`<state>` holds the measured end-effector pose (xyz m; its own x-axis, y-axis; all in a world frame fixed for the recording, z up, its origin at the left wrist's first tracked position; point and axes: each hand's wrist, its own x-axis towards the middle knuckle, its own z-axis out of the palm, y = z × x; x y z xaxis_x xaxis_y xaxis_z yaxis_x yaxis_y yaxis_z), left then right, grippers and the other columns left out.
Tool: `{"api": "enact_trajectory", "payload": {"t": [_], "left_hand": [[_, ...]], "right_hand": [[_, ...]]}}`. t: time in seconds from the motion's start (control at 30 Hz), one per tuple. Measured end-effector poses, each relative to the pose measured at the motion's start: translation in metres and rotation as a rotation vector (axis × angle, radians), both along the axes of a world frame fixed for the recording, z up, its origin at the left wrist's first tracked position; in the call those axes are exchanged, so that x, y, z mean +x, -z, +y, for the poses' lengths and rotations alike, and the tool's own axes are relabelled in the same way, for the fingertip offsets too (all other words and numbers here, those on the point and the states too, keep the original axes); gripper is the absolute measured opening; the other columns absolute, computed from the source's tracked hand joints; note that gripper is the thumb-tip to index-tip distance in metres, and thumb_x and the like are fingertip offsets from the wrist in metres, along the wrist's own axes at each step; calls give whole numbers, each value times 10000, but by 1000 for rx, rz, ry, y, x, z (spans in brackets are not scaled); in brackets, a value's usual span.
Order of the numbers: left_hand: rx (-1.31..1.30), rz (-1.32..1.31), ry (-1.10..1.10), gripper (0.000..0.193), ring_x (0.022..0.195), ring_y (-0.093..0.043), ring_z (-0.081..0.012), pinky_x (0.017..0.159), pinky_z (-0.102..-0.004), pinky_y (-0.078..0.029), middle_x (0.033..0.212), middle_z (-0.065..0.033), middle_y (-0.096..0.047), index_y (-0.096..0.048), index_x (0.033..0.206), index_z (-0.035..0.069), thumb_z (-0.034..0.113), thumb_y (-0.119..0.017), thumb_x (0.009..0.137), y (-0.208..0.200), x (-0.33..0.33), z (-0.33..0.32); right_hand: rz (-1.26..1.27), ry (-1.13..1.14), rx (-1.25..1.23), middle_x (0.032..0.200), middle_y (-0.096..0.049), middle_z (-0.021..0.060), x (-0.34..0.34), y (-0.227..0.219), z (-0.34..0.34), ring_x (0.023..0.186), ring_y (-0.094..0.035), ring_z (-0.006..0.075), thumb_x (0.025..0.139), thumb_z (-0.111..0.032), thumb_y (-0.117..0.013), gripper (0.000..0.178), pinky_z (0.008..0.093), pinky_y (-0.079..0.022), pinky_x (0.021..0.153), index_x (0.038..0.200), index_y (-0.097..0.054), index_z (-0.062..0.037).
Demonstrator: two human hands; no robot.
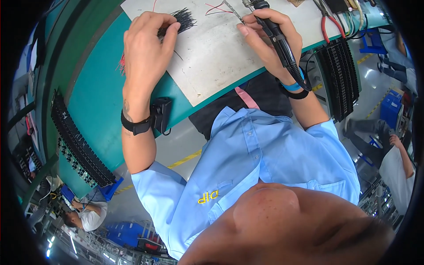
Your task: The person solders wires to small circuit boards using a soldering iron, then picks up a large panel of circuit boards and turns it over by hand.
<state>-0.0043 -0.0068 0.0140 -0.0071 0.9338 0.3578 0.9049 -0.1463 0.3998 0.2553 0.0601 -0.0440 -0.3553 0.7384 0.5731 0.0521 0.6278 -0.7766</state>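
Bunched black wires (184, 18) lie on the white sheet (207, 66). My left hand (148, 48) is closed at the near end of that bunch, thumb and forefinger pinched by the wires; the fingertips are partly hidden. Red wire ends (121, 65) stick out beside its wrist. My right hand (280, 39) grips a soldering iron (277, 37) by its black handle, with the cord running down past the wrist. A narrow metallic-looking strip (234, 11) reaches to the right fingertips, and thin red and dark wires (217, 9) lie beside its far end.
Red-handled pliers (326, 28) and several cables lie at the far right. Black slotted racks stand at the right (339, 79) and left (81, 137), the left one beside green boards (75, 161). The teal bench edge (176, 119) runs before me. Other people are farther off.
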Motion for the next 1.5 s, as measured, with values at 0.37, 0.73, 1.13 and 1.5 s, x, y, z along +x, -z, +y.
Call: {"api": "enact_trajectory", "payload": {"t": [0.37,0.73,1.13,1.5], "left_hand": [[-145,29,-229,151,842,-673,-297,782,-403,-536,937,-124,-710,-733,989,18,147,-702,918,-14,-36,-3],[-187,72,-181,219,825,-677,-278,767,-382,-529,947,-143,-707,-728,1023,-10,194,-686,954,8,-31,19],[-84,153,-153,245,845,-682,-303,775,-405,-530,974,-170,-713,-680,1084,-31,197,-646,998,7,-37,17],[-157,-155,-204,183,830,-684,-174,772,-308,-529,958,-99,-745,-711,1098,23,164,-672,988,-9,-46,-4]], "right_hand": [[-18,2,-22,1070,-754,163,3,1,1,980,-759,211,891,-28,-794,422,322,-628,858,1267,-602,-35],[-13,-7,-1,1061,-756,159,1,2,1,973,-759,207,888,-28,-797,427,315,-626,847,1269,-604,-36],[-31,1,12,1054,-758,155,2,1,2,956,-760,201,885,-30,-799,419,309,-627,833,1260,-611,-37],[-33,7,24,1051,-762,153,3,0,2,964,-762,206,875,-36,-810,429,314,-629,838,1257,-616,-43]]}}
